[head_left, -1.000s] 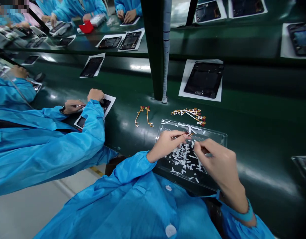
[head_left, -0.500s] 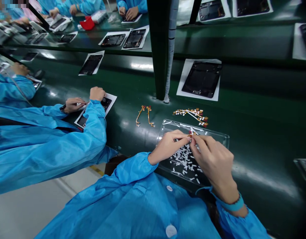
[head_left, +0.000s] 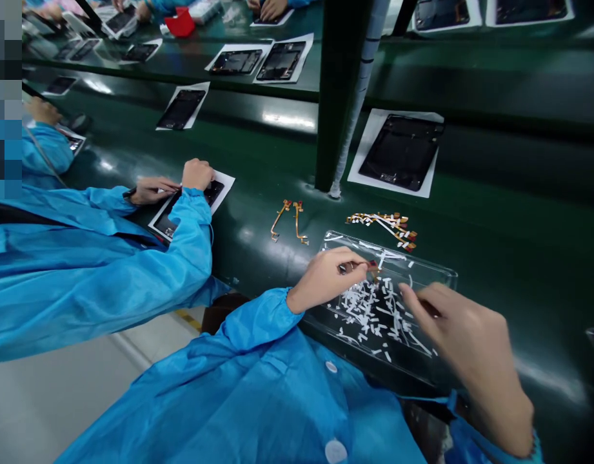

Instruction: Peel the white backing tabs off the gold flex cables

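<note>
Over the tray (head_left: 444,276), flex cable (head_left: 372,265) pinched in left hand (head_left: 326,280)

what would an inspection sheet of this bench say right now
surface: dark green glossy bench, bright reflections.
job's things: clear tray in front of the person, scattered with white strips; small flex part held over it.
clutter: two orange flex cables left of the tray; a flex pile mixed with white bits behind it.
hands: left hand pinches the small flex part; right hand over the tray's right side, grip unclear.
cables: white-wrapped line runs down the green post.
surroundings: black device shell on a white sheet; a co-worker's hand on a second device to the left.
</note>
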A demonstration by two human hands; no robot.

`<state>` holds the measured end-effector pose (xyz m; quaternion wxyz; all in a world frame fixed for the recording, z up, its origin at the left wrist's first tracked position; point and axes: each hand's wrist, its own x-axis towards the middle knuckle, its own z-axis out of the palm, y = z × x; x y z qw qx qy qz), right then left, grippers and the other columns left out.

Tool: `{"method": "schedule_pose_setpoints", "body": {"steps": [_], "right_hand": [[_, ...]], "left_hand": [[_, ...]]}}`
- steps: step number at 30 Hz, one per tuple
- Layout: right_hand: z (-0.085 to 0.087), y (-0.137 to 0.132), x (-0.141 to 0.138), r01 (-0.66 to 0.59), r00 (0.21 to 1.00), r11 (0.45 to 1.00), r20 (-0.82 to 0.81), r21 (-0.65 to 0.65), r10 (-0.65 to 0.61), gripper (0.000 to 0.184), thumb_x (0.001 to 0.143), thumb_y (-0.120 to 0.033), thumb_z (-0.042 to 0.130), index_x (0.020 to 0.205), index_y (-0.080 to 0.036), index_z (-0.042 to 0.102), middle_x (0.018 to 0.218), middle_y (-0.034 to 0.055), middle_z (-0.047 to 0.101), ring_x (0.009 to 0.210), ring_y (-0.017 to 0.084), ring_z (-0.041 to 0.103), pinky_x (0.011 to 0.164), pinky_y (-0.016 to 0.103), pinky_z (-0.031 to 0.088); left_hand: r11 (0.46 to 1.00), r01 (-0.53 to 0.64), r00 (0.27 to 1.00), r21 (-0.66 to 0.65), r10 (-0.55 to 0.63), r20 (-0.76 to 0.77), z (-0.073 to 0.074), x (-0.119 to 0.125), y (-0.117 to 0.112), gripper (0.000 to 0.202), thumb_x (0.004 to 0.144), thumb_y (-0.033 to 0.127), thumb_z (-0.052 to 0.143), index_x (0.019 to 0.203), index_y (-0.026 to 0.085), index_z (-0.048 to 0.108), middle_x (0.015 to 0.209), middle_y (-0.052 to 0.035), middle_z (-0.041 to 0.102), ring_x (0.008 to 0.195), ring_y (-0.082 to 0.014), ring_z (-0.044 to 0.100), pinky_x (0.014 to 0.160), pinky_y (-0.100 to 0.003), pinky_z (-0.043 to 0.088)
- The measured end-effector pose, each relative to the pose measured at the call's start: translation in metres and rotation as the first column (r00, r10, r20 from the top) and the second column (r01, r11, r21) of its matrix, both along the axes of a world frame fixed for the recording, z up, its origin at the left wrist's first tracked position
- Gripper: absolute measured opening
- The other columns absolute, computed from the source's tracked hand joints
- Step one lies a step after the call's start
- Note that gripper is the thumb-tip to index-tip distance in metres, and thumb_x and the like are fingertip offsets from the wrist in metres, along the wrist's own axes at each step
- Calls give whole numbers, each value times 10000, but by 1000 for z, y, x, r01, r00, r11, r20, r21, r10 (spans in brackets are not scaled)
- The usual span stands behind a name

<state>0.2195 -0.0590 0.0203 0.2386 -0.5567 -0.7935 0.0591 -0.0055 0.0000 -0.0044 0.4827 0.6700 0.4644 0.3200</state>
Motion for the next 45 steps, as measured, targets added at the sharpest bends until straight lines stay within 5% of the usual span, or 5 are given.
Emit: {"method": "schedule_pose_setpoints", "body": {"steps": [6,12,25,37,45], "right_hand": [[20,37,-29,-185,953,970,-271,-156,138,182,1002,-379,618,1071,-248,723,968,40,758,794,180,712,715,314,550],[30,101,-94,-379,824,805,-562,-457,70,194,907,-427,706,871,-247,767,790,21,764,674,167,701,619,293,557],[-51,232,-284,-438,773,690,-633,-576,-37,159,840,-260,765,747,-177,665,702,46,722,584,140,683,638,326,619],[7,217,-51,-92,994,826,-10,-556,105,195,833,-368,806,835,-174,803,725,60,740,582,126,586,632,359,402],[-48,168,-11,124,989,935,115,-331,-90,263,856,-437,787,902,-178,769,872,126,731,729,221,625,577,341,383]], "left_hand": [[993,70,997,93,-72,22,10,-17,-1,165,917,252,613,851,194,752,873,-38,717,792,-151,630,775,-288,492],[932,134,768,-337,117,630,-23,-65,9,344,869,498,731,890,159,674,835,-50,705,790,-164,675,807,-301,522],[650,121,484,-750,621,616,-68,-190,-22,399,965,351,594,1271,110,684,1298,-191,734,1168,-277,718,1022,-400,502],[744,87,610,-662,486,627,-65,-191,-26,327,799,406,860,755,103,745,818,-76,703,756,-161,669,783,-301,524],[794,60,640,-605,434,634,-57,-182,-15,349,803,430,849,706,119,725,783,-57,657,752,-165,640,769,-306,499]]}}
